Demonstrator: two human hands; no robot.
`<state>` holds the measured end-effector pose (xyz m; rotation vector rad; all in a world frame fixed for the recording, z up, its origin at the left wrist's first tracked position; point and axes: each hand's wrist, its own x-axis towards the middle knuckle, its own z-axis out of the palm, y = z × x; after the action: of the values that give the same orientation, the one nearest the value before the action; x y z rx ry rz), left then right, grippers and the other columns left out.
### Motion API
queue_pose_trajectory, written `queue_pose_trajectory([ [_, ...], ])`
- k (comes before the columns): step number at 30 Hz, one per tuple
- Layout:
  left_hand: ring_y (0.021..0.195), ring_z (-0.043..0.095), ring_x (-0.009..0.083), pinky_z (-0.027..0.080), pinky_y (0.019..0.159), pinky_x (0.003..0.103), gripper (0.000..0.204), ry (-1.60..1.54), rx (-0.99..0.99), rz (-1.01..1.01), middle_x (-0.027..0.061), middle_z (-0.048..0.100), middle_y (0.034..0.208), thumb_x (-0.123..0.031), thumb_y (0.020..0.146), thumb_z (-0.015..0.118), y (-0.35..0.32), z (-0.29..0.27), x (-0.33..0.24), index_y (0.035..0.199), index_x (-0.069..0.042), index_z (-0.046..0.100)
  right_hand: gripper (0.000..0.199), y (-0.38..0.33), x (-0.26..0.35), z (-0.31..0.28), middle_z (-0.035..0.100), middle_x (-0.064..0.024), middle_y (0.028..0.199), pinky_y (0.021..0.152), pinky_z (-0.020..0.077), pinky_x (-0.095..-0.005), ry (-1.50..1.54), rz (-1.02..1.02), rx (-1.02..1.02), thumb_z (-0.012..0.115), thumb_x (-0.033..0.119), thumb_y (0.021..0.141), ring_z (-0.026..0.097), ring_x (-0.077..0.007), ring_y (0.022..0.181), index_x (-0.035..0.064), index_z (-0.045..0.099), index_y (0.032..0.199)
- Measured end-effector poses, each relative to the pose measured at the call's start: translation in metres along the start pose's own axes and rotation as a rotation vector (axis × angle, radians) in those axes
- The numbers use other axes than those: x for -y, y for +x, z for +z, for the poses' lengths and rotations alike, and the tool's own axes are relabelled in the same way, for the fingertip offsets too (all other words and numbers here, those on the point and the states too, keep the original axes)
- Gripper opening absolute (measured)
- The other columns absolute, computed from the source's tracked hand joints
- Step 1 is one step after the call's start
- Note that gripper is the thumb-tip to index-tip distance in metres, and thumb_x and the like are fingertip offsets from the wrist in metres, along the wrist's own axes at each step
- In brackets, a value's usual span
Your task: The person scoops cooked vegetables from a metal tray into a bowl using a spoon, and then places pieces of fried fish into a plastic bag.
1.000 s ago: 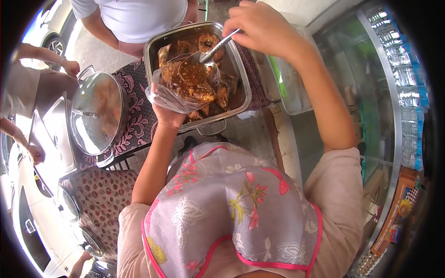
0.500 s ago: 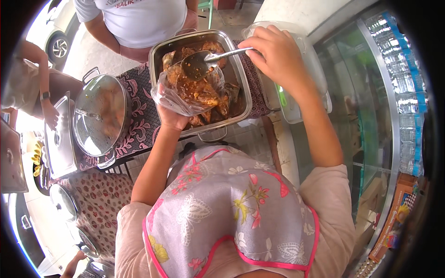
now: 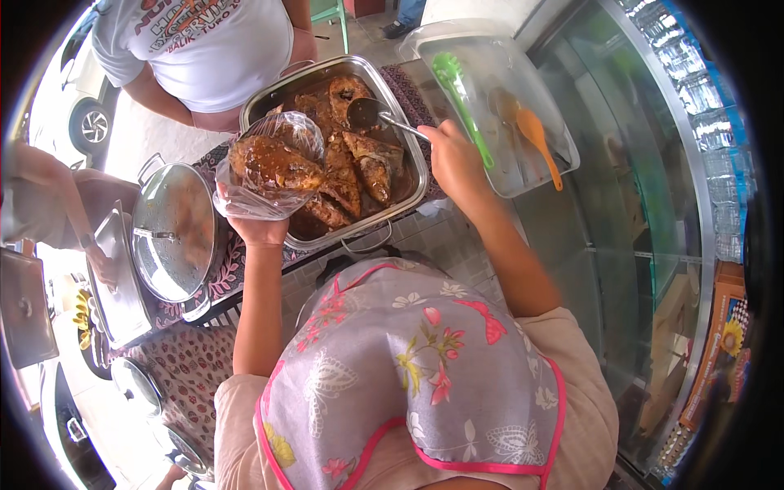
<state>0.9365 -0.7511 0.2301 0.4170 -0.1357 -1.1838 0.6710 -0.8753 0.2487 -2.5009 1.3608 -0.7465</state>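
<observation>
My left hand holds up a clear plastic bag from below, over the left side of a rectangular metal tray. In the bag lies a large piece of cooked fish in brown sauce. My right hand grips the handle of a metal ladle, right of the tray. The ladle's bowl rests among the saucy pieces at the tray's upper right. Several fish pieces lie in dark sauce there.
Right of the tray stands a clear plastic container with a green spoon and an orange spoon. A glass-lidded pot is on the left. A person in a white T-shirt stands across; another person's hand touches a metal lid.
The ladle has moved from over the bag to the tray's upper right, my right hand going down and left. My left hand has moved the bag left and lower, away from the ladle.
</observation>
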Motion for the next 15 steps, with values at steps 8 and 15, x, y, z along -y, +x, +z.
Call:
queue_pose_trajectory([
  [8,0.116,0.039,0.0295,0.029,0.098,0.048,0.050,-0.053,0.178,0.053,0.0112,0.042,0.126,-0.041,0.088,0.031,-0.008,0.008,-0.011,0.123,-0.007,0.041,0.011,-0.006,0.013,0.000,0.049,-0.0125,0.084,0.056,0.0457,-0.0415,-0.155,0.013,0.044,0.048,0.004,0.075,0.057,-0.0320,0.064,0.0045,0.052,0.086],
  [15,0.112,0.043,0.0300,0.032,0.096,0.048,0.049,-0.014,0.015,0.081,0.0114,0.046,0.122,-0.041,0.087,0.034,-0.015,0.016,-0.012,0.121,-0.007,0.043,0.020,-0.027,0.022,0.018,0.047,-0.0123,0.086,0.060,0.0460,-0.0414,-0.103,0.028,0.174,0.052,0.002,0.071,0.056,-0.0306,0.072,0.0049,0.050,0.091],
])
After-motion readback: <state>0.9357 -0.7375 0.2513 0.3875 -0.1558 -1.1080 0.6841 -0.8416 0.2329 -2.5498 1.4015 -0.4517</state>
